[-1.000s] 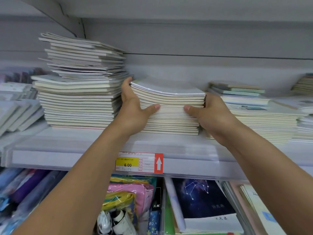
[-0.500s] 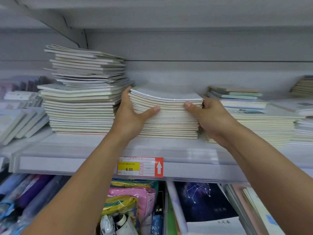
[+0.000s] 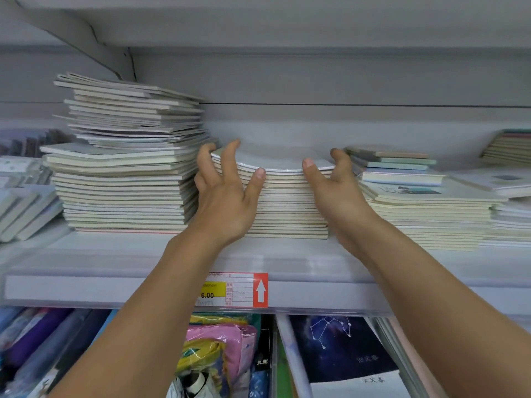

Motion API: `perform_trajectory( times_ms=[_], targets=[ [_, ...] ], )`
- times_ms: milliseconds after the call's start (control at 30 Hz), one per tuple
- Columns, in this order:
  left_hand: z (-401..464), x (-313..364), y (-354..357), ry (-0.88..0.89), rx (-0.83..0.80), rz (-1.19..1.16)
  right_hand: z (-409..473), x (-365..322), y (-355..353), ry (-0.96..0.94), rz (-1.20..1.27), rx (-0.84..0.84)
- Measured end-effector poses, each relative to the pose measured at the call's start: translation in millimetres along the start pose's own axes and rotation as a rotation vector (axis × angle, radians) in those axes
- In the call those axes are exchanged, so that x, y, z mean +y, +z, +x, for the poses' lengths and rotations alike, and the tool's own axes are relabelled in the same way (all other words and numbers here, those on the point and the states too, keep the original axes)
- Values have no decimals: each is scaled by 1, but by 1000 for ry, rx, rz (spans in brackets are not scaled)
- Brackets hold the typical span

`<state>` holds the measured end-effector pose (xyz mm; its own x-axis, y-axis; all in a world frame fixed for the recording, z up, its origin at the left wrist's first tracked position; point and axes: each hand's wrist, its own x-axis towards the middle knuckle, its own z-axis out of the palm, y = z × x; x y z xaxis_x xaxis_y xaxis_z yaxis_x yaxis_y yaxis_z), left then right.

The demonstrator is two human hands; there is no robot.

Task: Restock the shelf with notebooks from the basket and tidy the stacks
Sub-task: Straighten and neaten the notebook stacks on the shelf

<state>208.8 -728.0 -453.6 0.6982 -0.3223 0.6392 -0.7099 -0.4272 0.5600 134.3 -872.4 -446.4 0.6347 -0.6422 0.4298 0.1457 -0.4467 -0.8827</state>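
cream-edged notebooks form the middle stack (image 3: 287, 202) on the shelf (image 3: 115, 254), its bowed top cover caught by the curled fingers of the left hand (image 3: 227, 193) and right hand (image 3: 330, 185). a hard sideways squeeze could slide the slippery upper books, and the left knuckles could nudge the ragged tall stack (image 3: 126, 156) into toppling.

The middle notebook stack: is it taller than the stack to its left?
No, the middle notebook stack between both hands ends well below the top of the left stack, which rises much higher on the shelf.

left hand (image 3: 227, 202) risen, fingers now hooked over middle stack (image 3: 287, 202) top, right hand (image 3: 330, 191) thumb raised to top edge
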Motion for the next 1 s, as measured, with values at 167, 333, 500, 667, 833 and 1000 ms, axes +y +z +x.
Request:
perform_trajectory(
  times_ms=[167, 333, 500, 667, 833, 1000],
  targets=[
    [3, 2, 5, 2, 89, -41, 1, -16, 1, 269, 500, 17],
    [6, 3, 8, -23, 76, -18, 1, -23, -7, 336, 545, -28],
    [-3, 4, -1, 19, 66, 60, -14, -28, -12, 67, -19, 17],
    [-2, 4, -23, 247, -17, 472, -27, -59, -25, -434, -677, -84],
    [-3, -12, -16, 159, -162, 407, -32, -27, -5, -223, -853, -455],
    [-4, -5, -12, 109, -186, 437, -27, -23, 4, -165, -860, -418]
  ],
)
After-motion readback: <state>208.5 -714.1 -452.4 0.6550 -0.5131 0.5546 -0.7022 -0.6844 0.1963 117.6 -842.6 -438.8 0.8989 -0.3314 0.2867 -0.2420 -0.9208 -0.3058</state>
